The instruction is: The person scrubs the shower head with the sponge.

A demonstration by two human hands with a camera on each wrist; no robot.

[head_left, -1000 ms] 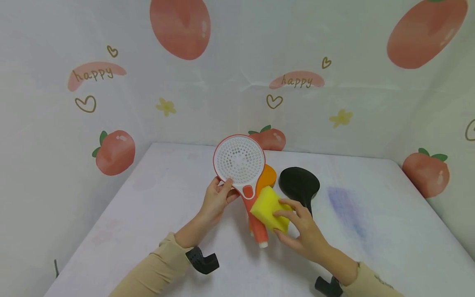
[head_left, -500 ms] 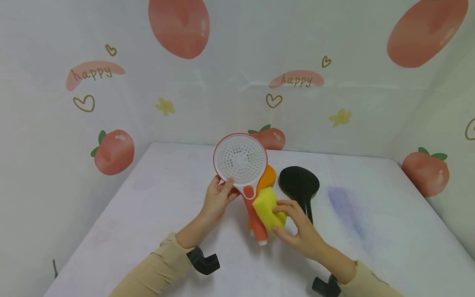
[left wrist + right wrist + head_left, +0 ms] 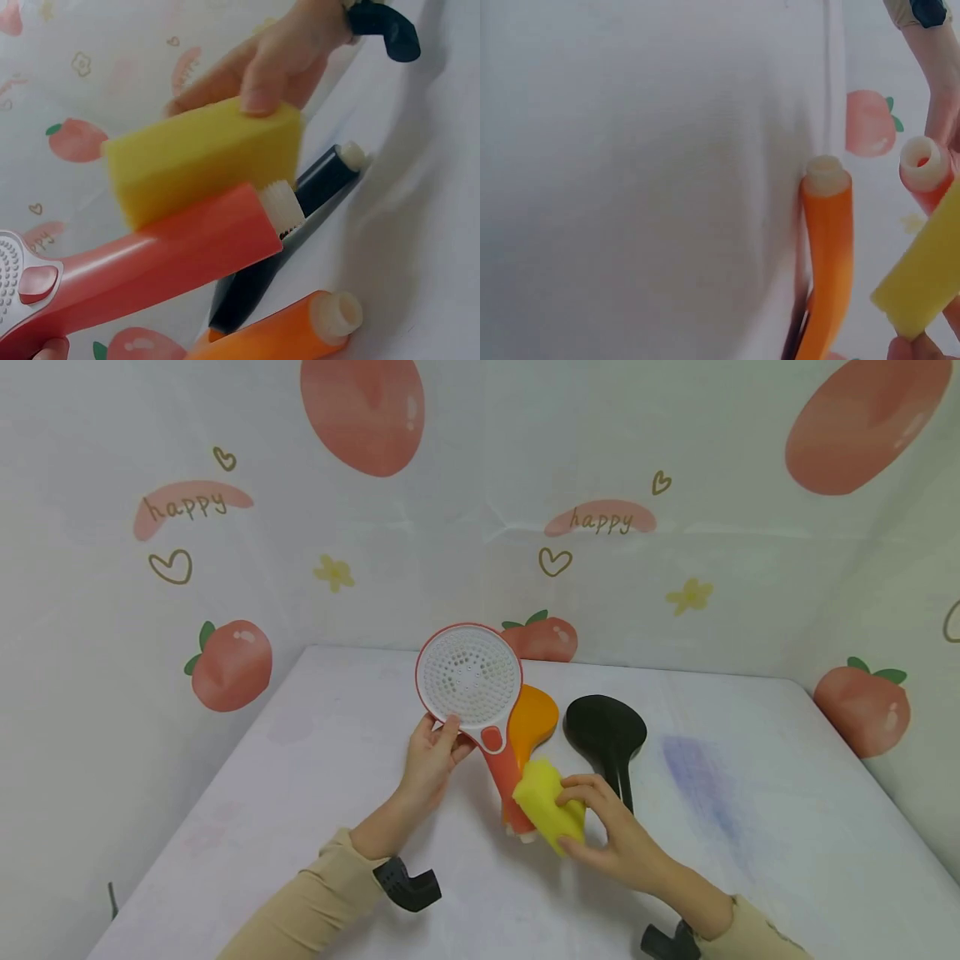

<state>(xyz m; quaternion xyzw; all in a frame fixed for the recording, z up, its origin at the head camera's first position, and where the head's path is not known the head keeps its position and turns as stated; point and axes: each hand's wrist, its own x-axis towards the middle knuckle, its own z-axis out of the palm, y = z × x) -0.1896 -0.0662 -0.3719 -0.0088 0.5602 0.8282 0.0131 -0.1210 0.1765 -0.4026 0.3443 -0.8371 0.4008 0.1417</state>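
My left hand (image 3: 432,762) grips a red shower head (image 3: 504,777) by the lower edge of its round white spray face, thumb in front. The face is turned towards me and the handle slants down to the right. In my right hand (image 3: 618,835) a yellow sponge (image 3: 551,803) is pinched between thumb and fingers. In the left wrist view the sponge (image 3: 202,161) lies along the red handle (image 3: 172,262), close to its white threaded end. The sponge hides part of the handle in the head view.
Behind the red one lies an orange shower head (image 3: 534,718) on the white table (image 3: 360,710). A black shower head (image 3: 606,735) lies to its right, its handle partly hidden by my right hand. A printed cloth (image 3: 450,543) hangs behind the table.
The red shower head has shifted slightly left, showing more of the orange one. My right hand has moved the sponge down along the red handle towards its end.
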